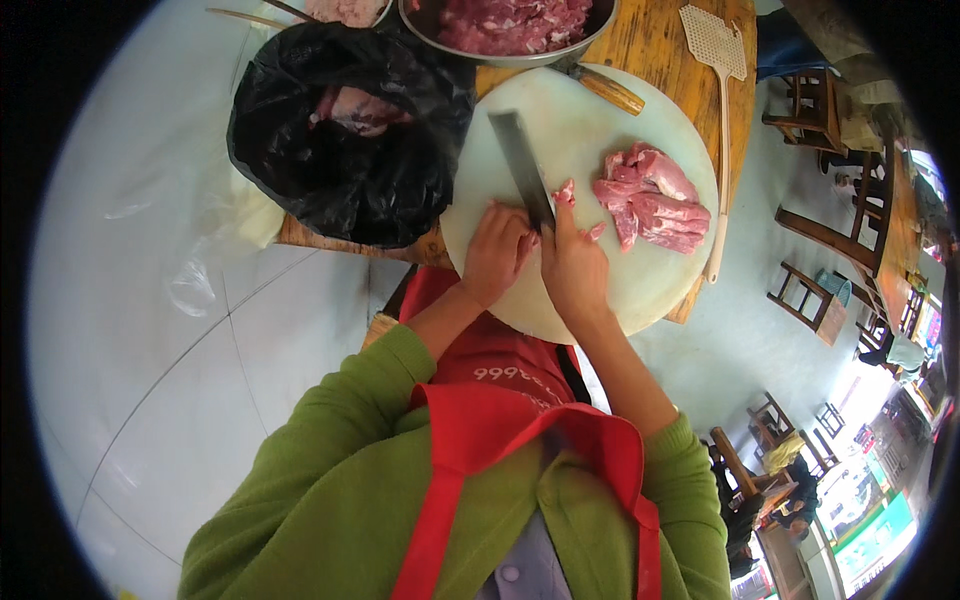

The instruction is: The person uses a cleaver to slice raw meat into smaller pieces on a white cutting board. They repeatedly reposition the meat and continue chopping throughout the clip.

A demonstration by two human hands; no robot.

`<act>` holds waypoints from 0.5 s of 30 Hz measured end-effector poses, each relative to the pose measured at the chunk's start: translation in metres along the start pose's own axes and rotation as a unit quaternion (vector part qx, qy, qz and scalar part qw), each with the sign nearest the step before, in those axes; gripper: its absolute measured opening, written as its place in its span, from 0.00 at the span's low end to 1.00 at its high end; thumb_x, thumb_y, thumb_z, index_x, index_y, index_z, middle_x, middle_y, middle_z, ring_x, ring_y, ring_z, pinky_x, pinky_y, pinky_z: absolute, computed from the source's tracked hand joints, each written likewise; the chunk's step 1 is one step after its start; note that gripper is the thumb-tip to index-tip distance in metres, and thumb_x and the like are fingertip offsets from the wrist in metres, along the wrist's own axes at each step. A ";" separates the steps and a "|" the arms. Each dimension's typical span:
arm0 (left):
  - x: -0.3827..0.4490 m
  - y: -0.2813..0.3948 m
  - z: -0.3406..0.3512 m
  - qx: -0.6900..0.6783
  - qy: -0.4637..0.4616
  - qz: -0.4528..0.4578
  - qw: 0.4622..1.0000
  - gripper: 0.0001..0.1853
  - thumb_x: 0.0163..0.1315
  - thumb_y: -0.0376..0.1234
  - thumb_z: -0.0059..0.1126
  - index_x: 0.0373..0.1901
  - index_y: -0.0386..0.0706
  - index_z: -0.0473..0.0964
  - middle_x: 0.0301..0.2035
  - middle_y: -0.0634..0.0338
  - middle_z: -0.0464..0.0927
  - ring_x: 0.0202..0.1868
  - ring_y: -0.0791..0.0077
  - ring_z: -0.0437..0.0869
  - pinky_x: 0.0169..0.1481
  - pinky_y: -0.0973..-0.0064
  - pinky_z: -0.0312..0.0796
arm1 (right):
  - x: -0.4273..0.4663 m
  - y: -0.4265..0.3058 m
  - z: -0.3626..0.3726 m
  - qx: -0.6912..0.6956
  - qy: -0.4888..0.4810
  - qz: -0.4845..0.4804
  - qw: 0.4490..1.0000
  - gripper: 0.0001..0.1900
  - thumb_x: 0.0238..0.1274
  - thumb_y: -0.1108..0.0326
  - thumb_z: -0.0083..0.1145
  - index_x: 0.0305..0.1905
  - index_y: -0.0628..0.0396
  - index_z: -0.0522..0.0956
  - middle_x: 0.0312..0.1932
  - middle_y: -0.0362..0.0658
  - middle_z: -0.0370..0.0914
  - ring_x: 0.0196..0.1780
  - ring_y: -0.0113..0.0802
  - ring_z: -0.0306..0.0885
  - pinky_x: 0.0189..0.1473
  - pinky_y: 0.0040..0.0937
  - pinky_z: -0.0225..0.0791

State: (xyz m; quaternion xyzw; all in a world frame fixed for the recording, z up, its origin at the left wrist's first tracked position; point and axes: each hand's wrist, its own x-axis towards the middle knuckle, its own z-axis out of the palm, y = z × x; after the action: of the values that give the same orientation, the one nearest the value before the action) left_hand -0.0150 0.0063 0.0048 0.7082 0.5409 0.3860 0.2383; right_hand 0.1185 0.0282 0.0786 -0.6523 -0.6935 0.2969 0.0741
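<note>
My right hand (576,266) grips a cleaver (519,161), its dark blade pointing away from me over a round white cutting board (525,300). Left of the blade, my left hand (495,251) has its fingers curled down on a small piece of meat (531,244), mostly hidden by them. Small meat scraps (564,193) lie by my right index finger. On the board's right side rests a larger pile of raw meat (652,196), partly cut into strips. A second tool with a wooden handle (613,90) lies at the board's far edge.
A black plastic bag (300,187) holding raw meat (364,111) stands left of the board. Beyond are a metal bowl of cut meat (517,30) and a container of pale meat (349,9). A fly swatter (724,150) lies along the wooden table's (645,37) right edge. Stools (810,300) stand farther right.
</note>
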 end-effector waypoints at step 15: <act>0.002 -0.002 0.000 -0.005 -0.007 0.010 1.000 0.08 0.58 0.23 0.60 0.36 0.36 0.70 0.40 0.50 0.74 0.45 0.47 0.76 0.68 0.50 0.65 | -0.016 0.004 0.008 0.025 0.034 0.007 0.999 0.23 0.68 0.68 0.55 0.64 0.64 0.66 0.22 0.62 0.76 0.27 0.62 0.78 0.29 0.55 0.70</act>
State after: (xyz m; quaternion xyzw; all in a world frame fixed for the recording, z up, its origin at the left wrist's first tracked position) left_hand -0.0157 0.0085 0.0034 0.7150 0.5305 0.3860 0.2416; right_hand 0.1203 0.0100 0.0746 -0.6647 -0.6784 0.2923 0.1122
